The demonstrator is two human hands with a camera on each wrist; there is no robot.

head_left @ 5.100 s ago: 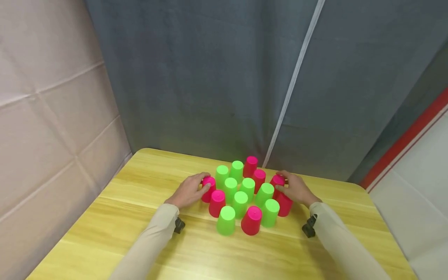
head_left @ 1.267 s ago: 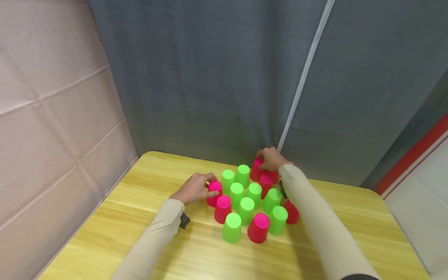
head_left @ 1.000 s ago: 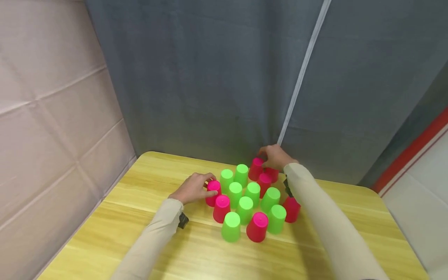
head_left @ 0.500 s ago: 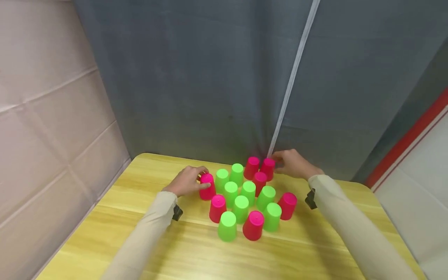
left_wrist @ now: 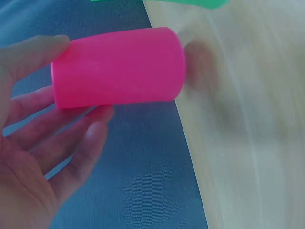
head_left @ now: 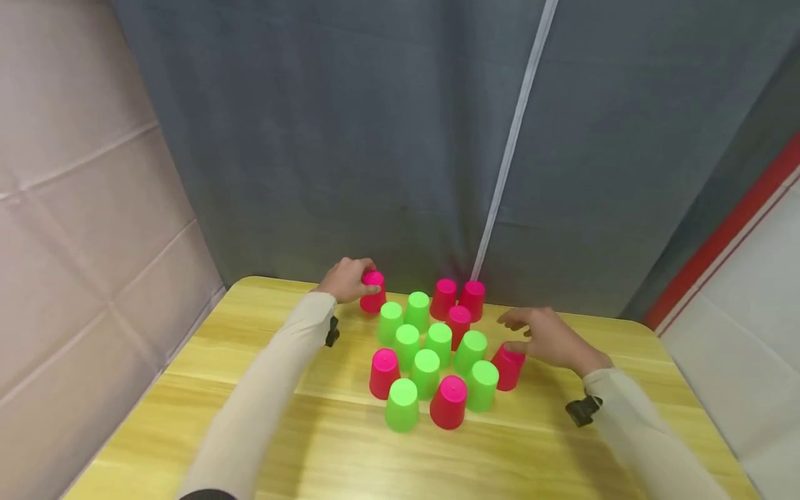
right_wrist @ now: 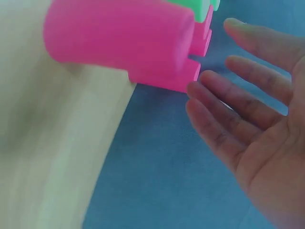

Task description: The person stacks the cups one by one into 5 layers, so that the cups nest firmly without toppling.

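Several green cups (head_left: 427, 362) and pink cups stand upside down in a cluster on the yellow wooden table (head_left: 250, 417). My left hand (head_left: 359, 278) grips one pink cup (head_left: 373, 293) at the cluster's far left corner, by the table's back edge. In the left wrist view the thumb and fingers of my left hand (left_wrist: 81, 78) curl round that pink cup (left_wrist: 119, 67). My right hand (head_left: 509, 333) is open with fingers spread, just over the pink cup (head_left: 507, 367) at the cluster's right. The right wrist view shows this right hand (right_wrist: 248, 95) straight-fingered beside that pink cup (right_wrist: 114, 36), holding nothing.
Two pink cups (head_left: 459, 298) stand side by side at the back of the cluster. A grey curtain (head_left: 375, 139) with a white strip hangs right behind the table. A beige padded wall (head_left: 75, 208) closes the left side.
My left hand carried its pink cup from the cluster's left side to the far back-left. My right hand let go of the pink cup at the back and drew back to the right-hand pink cup.
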